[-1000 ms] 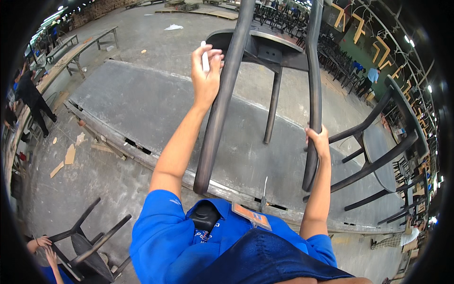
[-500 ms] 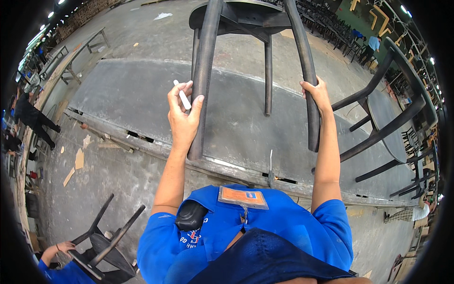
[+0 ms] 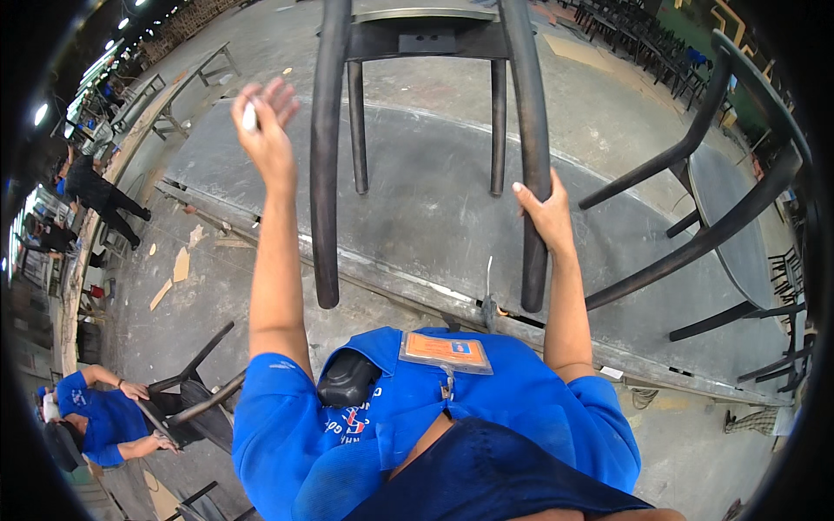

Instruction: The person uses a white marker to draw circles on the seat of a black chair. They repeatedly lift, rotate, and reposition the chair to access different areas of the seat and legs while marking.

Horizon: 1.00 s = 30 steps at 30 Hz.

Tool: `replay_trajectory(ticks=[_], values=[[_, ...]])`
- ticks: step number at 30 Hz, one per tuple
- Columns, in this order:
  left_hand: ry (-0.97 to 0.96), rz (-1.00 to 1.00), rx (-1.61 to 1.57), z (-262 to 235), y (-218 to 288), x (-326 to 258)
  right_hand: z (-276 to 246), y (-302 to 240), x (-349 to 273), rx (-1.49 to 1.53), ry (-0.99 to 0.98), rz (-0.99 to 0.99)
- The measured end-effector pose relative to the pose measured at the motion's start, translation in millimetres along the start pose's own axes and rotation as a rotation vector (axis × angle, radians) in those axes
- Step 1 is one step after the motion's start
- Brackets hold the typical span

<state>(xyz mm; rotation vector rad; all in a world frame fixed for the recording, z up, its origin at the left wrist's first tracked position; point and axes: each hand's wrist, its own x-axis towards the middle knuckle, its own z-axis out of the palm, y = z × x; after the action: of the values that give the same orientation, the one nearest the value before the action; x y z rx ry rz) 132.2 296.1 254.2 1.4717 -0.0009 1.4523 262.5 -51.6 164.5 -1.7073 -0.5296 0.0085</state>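
Note:
A dark wooden chair [image 3: 426, 42] stands over the grey-topped platform, its two thick legs [image 3: 326, 200] nearest me and two thinner ones behind. My right hand [image 3: 549, 215] is closed round the lower part of the right thick leg, thumb on its inner side. Raised to the left of the chair, my left hand [image 3: 268, 130] is clear of it. A short white stick [image 3: 250, 116] shows in that hand; its fingertips are blurred by motion. The chair's upper part runs out of the picture.
A second dark chair [image 3: 725, 200] sits at the right on the platform [image 3: 408, 234]. A cable end [image 3: 489, 304] lies on the near edge. At lower left a co-worker [image 3: 109, 417] holds another chair [image 3: 195, 391]. Cardboard scraps [image 3: 182, 265] lie on the floor.
My left hand has come off the left leg and moved up and to the left with the white stick. The chair has swung round squarer to me, my right hand still on it.

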Motion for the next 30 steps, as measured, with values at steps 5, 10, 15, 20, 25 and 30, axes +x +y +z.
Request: replay_trajectory(ticks=[5,10,15,20,25,30], values=[[0.197,-0.008,-0.23,46.9,9.8,89.0,-4.0,13.0,-25.8,0.261,-0.205,0.091],[0.043,-0.184,-0.192,61.4,45.6,125.5,-0.3,19.8,-49.9,0.394,-0.337,0.067],[-0.118,-0.325,-0.196,23.9,74.1,88.3,9.5,39.3,-81.7,0.358,-0.307,0.072],[0.011,-0.285,-0.089,-7.3,109.6,39.6,19.8,52.6,-129.7,0.214,-0.247,0.113],[0.021,-0.207,-0.154,-39.6,178.5,-10.8,30.4,55.6,-199.2,0.326,-0.275,0.019],[-0.033,-0.126,-0.112,-42.2,258.7,-72.1,39.5,67.8,-260.6,0.545,-0.38,0.098]])
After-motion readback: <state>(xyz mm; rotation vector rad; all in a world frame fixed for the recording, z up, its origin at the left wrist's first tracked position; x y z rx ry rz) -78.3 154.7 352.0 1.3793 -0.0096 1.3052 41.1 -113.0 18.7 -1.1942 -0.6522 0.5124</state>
